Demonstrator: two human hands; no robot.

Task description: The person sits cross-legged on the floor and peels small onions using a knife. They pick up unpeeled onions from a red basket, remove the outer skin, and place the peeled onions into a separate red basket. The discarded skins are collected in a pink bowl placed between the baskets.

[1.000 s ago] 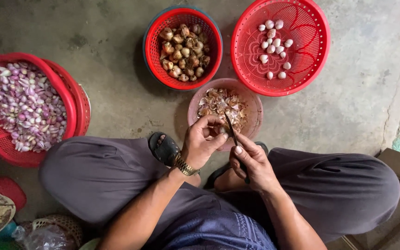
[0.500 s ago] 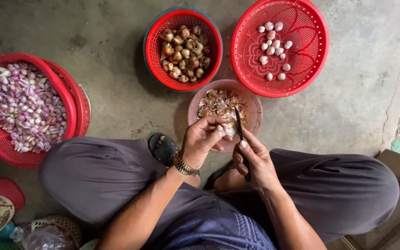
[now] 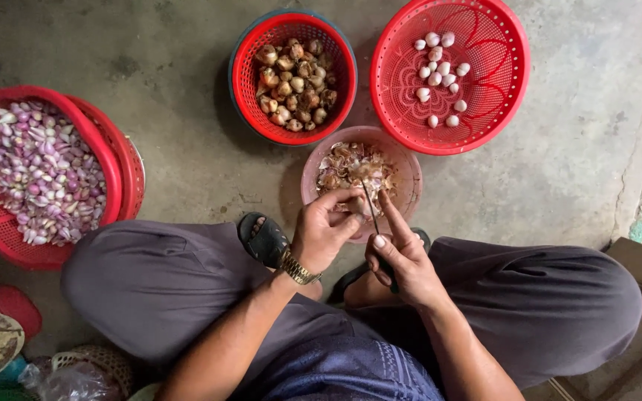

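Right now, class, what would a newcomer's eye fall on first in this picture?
Bright red baskets ring the grey floor: a large one top right with a few peeled white bulbs, and one at far left heaped with purple shallots. In the centre, the left hand holds a bulb against a knife in the right hand, over a pink bowl.

My knife (image 3: 370, 208) now points straight up, not tilted. My left hand (image 3: 326, 230) curls tighter around the small bulb (image 3: 356, 206).

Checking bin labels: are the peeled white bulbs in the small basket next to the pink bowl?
No, the peeled white bulbs lie in the large flat red basket; the small red basket holds unpeeled brown ones.
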